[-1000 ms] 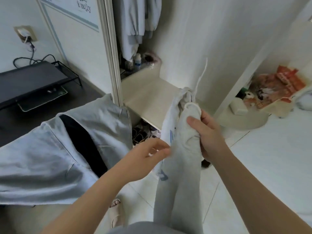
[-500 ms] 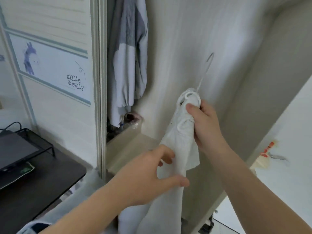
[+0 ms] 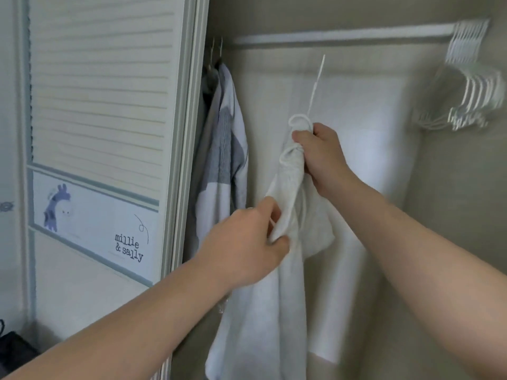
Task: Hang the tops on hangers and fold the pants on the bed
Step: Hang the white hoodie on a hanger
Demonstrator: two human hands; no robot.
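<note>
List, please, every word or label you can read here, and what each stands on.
"millie & sally": printed on the door panel, beside a giraffe drawing.
The white top shows no readable print.
The mark at the left edge is too blurred to read.

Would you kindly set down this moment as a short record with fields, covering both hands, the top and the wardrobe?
left hand: pinches fabric of the white top, lower down
right hand: grips its bunched neck under the hanger hook
hanger hook: points up, below the rail, not yet on it
empty hangers: bunched at the rail's right end
grey-and-white garment: hangs at the left, beside the door
</note>
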